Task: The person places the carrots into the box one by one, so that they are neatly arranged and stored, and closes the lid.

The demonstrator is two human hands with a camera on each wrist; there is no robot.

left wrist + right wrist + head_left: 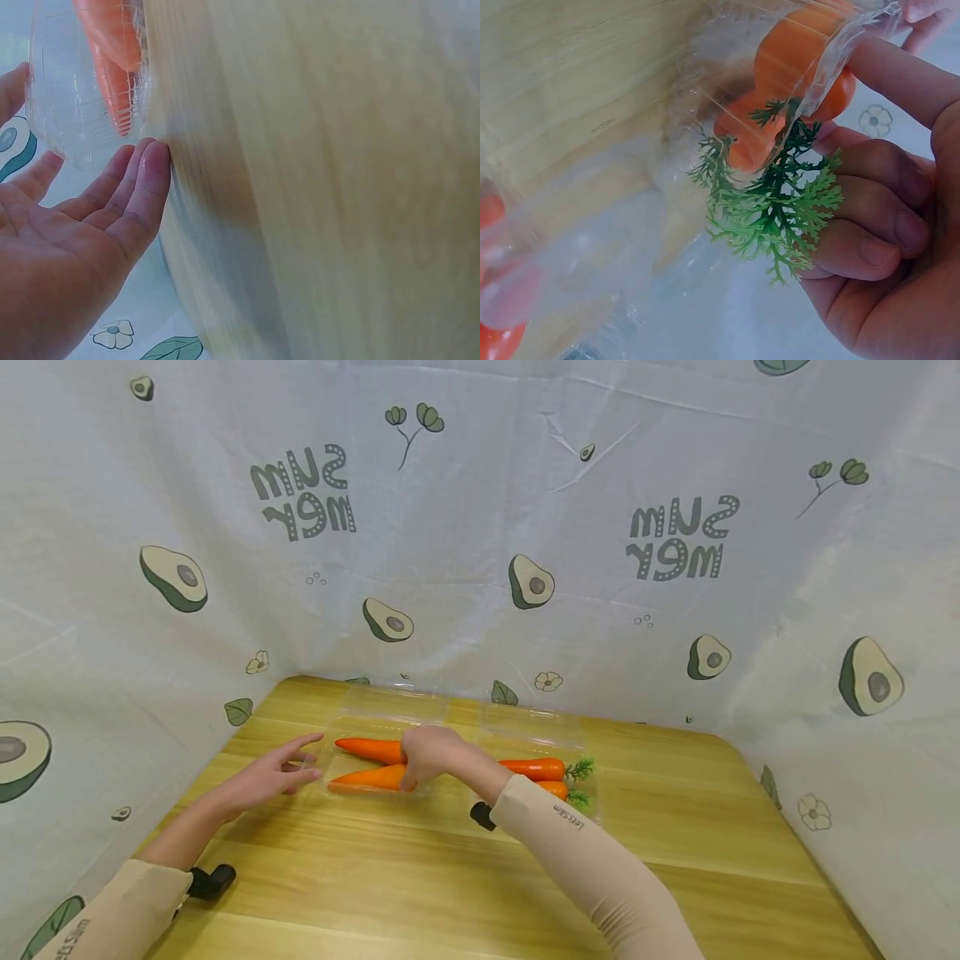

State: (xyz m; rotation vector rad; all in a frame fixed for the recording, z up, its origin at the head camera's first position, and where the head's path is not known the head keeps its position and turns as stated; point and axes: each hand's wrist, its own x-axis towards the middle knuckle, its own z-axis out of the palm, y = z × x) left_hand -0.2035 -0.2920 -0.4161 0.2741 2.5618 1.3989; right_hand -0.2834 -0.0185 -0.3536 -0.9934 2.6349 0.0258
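In the head view, two orange carrots, a far carrot (pixel 369 749) and a near carrot (pixel 371 778), lie side by side in a clear plastic container (pixel 56 112). My right hand (pixel 435 753) covers their thick ends at the container's right side. Seen from the right wrist, its thumb and curled fingers close around a carrot (pixel 799 56) just above its green leaves (pixel 780 202), with the thumb right at the plastic rim. My left hand (pixel 273 777) is off the container's left end, fingers spread and holding nothing, fingertips close to the plastic.
A second clear container to the right holds two more carrots (pixel 534 768) with green tops (pixel 580 768), partly behind my right forearm. Both containers have lids (pixel 397 702) folded back toward the printed curtain (pixel 465 527). The wooden table (pixel 360 877) extends in front.
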